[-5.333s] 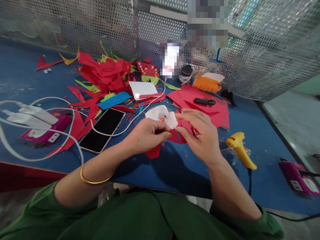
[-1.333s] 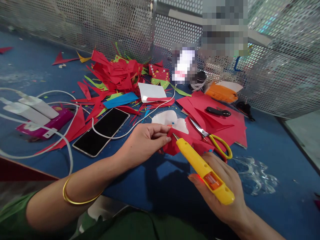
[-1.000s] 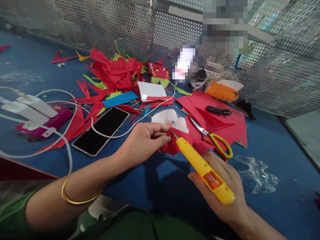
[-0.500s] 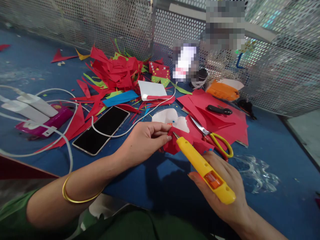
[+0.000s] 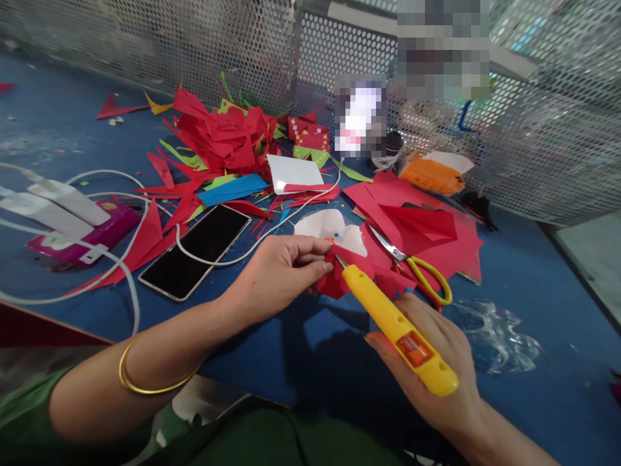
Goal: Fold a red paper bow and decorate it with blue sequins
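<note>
Fingers of the left hand point(image 5: 286, 275) pinch red paper point(image 5: 334, 281) above the counter point(image 5: 514, 272), hiding its edge; those of the right hand point(image 5: 439, 336), partly hidden, grip a yellow glue gun point(image 5: 376, 304), nozzle point(image 5: 341, 261) contact unclear. Scissors point(image 5: 396, 255) beyond are partly covered.

A smooth, thin gold bangle point(image 5: 145, 391) circles the left forearm point(image 5: 194, 340). The loose sleeve point(image 5: 43, 411) at near left is green, as is the creased shirt front point(image 5: 272, 437) at near middle.

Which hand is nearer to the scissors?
Right. The right hand, holding the yellow glue gun, is just on the person's side of the scissors; the left hand, pinching red paper, is farther away, to their left.
</note>
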`<state>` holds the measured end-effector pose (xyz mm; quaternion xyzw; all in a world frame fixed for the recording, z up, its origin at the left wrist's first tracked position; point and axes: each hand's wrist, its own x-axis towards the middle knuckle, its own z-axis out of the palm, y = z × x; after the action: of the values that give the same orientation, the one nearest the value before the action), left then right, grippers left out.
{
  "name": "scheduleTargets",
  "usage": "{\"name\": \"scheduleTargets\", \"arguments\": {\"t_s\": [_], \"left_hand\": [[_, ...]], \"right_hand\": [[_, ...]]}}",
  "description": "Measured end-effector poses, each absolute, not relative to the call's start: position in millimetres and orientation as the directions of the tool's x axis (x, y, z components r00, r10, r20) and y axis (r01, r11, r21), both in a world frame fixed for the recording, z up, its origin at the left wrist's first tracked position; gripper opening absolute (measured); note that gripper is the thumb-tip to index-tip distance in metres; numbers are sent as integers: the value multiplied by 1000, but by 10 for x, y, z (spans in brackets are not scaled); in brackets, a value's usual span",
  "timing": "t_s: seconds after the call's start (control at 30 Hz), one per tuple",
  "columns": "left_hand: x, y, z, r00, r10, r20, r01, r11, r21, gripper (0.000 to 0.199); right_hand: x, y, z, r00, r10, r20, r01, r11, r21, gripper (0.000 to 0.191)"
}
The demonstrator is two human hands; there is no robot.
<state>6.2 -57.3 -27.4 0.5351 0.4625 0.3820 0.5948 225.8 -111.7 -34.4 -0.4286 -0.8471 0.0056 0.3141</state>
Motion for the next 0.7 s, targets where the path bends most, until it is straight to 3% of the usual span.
{"name": "scheduleTargets", "arguments": {"t_s": [0.7], "left_hand": [[63,-588,-257,267,948,-176,73,162,984,28]], "right_hand": [[2247,-1135,-333,-430,723,541,737,627,-253,21]]}}
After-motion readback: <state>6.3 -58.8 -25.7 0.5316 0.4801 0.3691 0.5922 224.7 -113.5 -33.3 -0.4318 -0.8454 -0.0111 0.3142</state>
